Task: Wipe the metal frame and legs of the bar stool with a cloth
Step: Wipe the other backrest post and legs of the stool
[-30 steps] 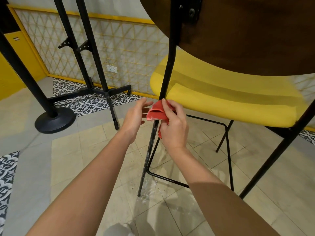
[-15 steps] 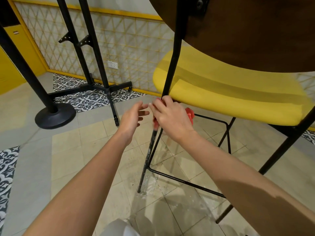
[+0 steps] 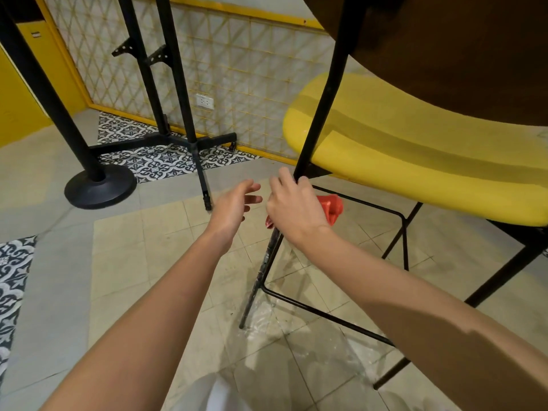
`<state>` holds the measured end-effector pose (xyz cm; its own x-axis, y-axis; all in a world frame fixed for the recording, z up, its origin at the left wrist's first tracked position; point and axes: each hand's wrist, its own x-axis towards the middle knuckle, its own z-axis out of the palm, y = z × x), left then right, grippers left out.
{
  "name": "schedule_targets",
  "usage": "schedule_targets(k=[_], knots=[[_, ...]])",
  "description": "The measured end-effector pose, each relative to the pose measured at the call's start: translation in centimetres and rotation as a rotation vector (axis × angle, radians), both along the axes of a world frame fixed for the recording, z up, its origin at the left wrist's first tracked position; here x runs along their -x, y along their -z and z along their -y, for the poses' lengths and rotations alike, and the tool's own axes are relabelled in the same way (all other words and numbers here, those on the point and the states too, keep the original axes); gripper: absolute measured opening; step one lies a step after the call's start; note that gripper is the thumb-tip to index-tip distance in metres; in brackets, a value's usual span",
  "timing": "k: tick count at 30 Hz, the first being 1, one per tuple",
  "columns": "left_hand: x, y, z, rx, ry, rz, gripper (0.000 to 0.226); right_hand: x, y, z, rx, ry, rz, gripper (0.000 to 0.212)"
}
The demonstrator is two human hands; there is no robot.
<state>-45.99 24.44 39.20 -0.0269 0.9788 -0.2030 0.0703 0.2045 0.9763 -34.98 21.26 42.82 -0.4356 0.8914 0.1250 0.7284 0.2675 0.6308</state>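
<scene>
A right hand (image 3: 296,209) curls its fingers (image 3: 284,177), clamped on a red cloth (image 3: 332,206) round the black stool leg (image 3: 320,96) under a yellow seat (image 3: 415,161); at its 9 o'clock, the left hand (image 3: 234,204) hovers, fingers apart.

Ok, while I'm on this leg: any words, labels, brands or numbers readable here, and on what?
None can be read.
On the yellow door, a small white plate: too small and blurred to read.
On the wall socket: no legible marking.
On the yellow stool seat and the red cloth: no print visible.
</scene>
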Motion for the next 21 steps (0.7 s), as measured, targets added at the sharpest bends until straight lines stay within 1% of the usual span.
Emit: schedule_targets(k=[2, 5, 7, 9, 11, 12, 14, 15, 17, 19, 21], knots=[[-0.5, 0.6, 0.5, 0.007, 0.011, 0.001, 0.038, 1.0, 0.8, 0.0, 0.07, 0.033, 0.038, 0.024], [-0.5, 1.7, 1.1, 0.022, 0.0, 0.008, 0.038, 1.2, 1.0, -0.4, 0.101, 0.011, 0.065, 0.023], [-0.2, 2.1, 1.2, 0.04, -0.019, 0.014, 0.037, 0.3, 0.1, -0.5, 0.066, -0.031, 0.079, 0.021], [0.0, 2.2, 1.2, 0.052, -0.031, 0.032, 0.038, -0.9, -0.7, -0.5, -0.037, -0.096, 0.133, 0.018], [-0.1, 2.0, 1.2, 0.058, -0.031, 0.04, 0.038, -2.0, -0.3, -0.4, -0.115, -0.141, 0.103, 0.012], [-0.1, 1.9, 1.2, 0.058, -0.028, 0.038, 0.038, -2.4, 0.5, -0.3, -0.112, -0.17, 0.073, 0.008], [-0.4, 1.8, 1.2, 0.047, -0.014, 0.029, 0.039, -3.1, 3.0, 0.0, -0.031, -0.23, 0.015, 0.006], [-0.5, 1.9, 1.3, 0.046, -0.003, 0.025, 0.04, -3.2, 4.2, 0.3, -0.001, -0.253, -0.032, 0.008], [-0.8, 2.2, 1.3, 0.055, 0.014, 0.019, 0.041, -3.6, 6.4, 1.1, -0.005, -0.246, -0.241, 0.018], [-1.0, 2.5, 1.4, 0.069, 0.024, 0.015, 0.041, -4.0, 8.1, 1.8, -0.055, -0.153, -0.548, 0.033], [-1.2, 2.6, 1.5, 0.072, 0.036, 0.004, 0.04, -4.2, 8.6, 2.2, -0.072, 0.055, -0.942, 0.043]])
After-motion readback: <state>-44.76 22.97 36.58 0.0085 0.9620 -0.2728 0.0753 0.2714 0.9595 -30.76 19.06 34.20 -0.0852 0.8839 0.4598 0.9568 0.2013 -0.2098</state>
